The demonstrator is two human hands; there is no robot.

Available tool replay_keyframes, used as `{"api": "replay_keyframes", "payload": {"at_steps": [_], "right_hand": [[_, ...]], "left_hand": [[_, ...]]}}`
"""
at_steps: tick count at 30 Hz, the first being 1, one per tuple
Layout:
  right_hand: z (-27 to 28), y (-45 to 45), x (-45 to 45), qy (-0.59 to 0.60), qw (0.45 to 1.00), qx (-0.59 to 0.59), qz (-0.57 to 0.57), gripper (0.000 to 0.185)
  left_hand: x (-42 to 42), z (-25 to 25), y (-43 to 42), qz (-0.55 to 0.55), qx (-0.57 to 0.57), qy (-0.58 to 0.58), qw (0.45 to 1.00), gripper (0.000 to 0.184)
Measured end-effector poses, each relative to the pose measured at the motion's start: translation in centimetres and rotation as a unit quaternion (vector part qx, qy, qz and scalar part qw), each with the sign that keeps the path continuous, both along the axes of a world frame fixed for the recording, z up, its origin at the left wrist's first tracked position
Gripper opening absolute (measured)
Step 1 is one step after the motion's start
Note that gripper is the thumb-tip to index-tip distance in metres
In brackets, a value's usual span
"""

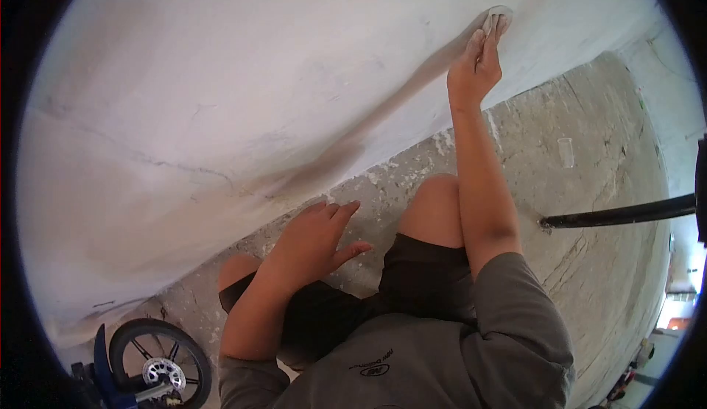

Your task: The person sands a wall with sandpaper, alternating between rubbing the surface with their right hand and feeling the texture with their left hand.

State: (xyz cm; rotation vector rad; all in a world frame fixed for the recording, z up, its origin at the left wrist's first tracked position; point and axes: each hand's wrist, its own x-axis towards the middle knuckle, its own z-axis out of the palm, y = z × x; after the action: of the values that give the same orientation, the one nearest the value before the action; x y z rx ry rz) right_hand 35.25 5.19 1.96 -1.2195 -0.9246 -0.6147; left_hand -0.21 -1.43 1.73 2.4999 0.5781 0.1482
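My right hand (475, 74) is raised and stretched forward against the white wall (258, 55). Its fingers press a small pale grey pad (497, 16) onto the wall's surface; whether this is sandpaper or cloth I cannot make out. White dust shows on the fingertips. My left hand (313, 241) hovers over my left knee near the foot of the wall, holding nothing, with thumb and fingers apart. Cracks and greyish smudges run across the wall, and an arm's shadow falls along it.
Rough concrete floor (589, 262) with white flakes lies along the wall's base. A clear plastic cup (565, 153) and a black pole (618, 212) are at the right. A motorbike wheel (160, 365) stands at lower left. Distant clutter (630, 372) shows at lower right.
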Motion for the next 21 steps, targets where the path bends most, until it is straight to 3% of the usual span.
{"api": "replay_keyframes", "payload": {"at_steps": [2,4,6,8,9,10,11,12,13,21], "right_hand": [[-0.3,0.3,-1.0,-0.029,0.999,0.022,0.029,0.041],[0.9,0.4,-4.5,-0.293,0.954,-0.012,0.056,0.044],[0.5,0.1,-6.8,-0.348,0.934,-0.06,0.05,0.047],[-3.0,0.6,-5.6,-0.24,0.959,-0.095,0.12,0.05],[-4.2,1.3,-4.1,-0.159,0.942,-0.006,0.295,0.046],[-3.8,0.4,-1.7,-0.276,0.948,-0.071,0.139,0.044],[-6.5,-0.3,2.5,-0.263,0.948,-0.159,-0.082,0.041],[-9.1,-0.2,7.7,-0.288,0.864,-0.301,-0.284,0.038],[1.6,-0.6,-3.8,-0.282,0.957,0.046,0.048,0.037],[4.3,1.7,-7.2,-0.385,0.917,0.049,0.096,0.034]], "left_hand": [[-0.2,-0.5,0.3,0.004,-0.006,0.004,1.0,0.066],[0.3,-1.4,0.7,0.007,-0.013,0.011,1.0,0.068],[0.3,-2.8,0.6,0.003,-0.02,0.002,1.0,0.07],[1.1,-3.5,0.6,0.012,-0.064,0.0,0.998,0.071],[1.5,-3.9,0.7,0.014,-0.082,0.009,0.997,0.067],[1.9,-4.2,1.0,0.002,-0.072,0.01,0.997,0.06],[2.2,-5.0,0.7,0.017,-0.04,-0.023,0.999,0.055],[2.1,-4.7,0.9,0.015,-0.017,-0.007,1.0,0.056],[2.1,-4.8,1.0,0.028,-0.005,0.049,0.998,0.059],[2.8,-6.8,1.4,0.029,0.035,0.059,0.997,0.06]]}}
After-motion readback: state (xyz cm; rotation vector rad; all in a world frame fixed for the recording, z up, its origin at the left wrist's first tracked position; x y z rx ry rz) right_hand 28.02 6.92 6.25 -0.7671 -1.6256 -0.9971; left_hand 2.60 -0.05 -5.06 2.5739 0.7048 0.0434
